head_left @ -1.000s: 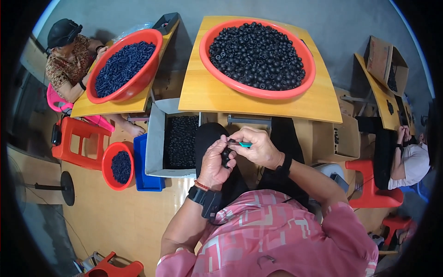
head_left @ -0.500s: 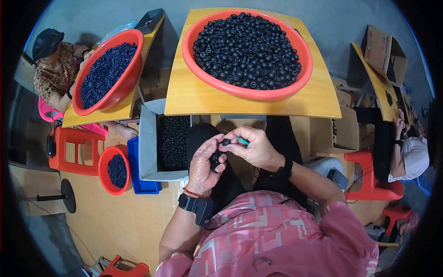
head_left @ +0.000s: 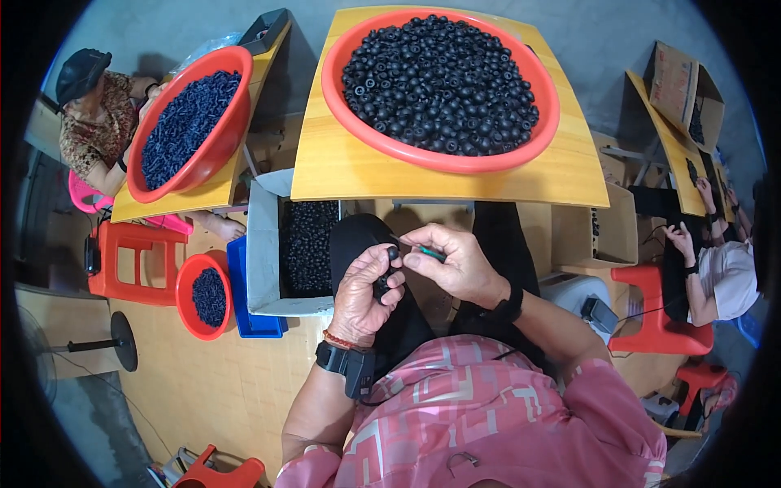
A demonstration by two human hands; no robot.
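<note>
A black bead [head_left: 393, 253] is being pinched by left fingers [head_left: 396, 280]. Beside them, a green tool [head_left: 434, 254] is being pinched by right fingers [head_left: 426, 236].

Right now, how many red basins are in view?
3 basins: one on the middle table, one on the left table, a smaller one by the blue tray. Others may be hidden.

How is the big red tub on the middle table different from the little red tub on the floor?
The big tub is wider than the little tub. The big tub is on a table, the little tub on the floor. The big tub holds round black pieces, the little tub thin dark-blue ones. Both are red and round.
</note>
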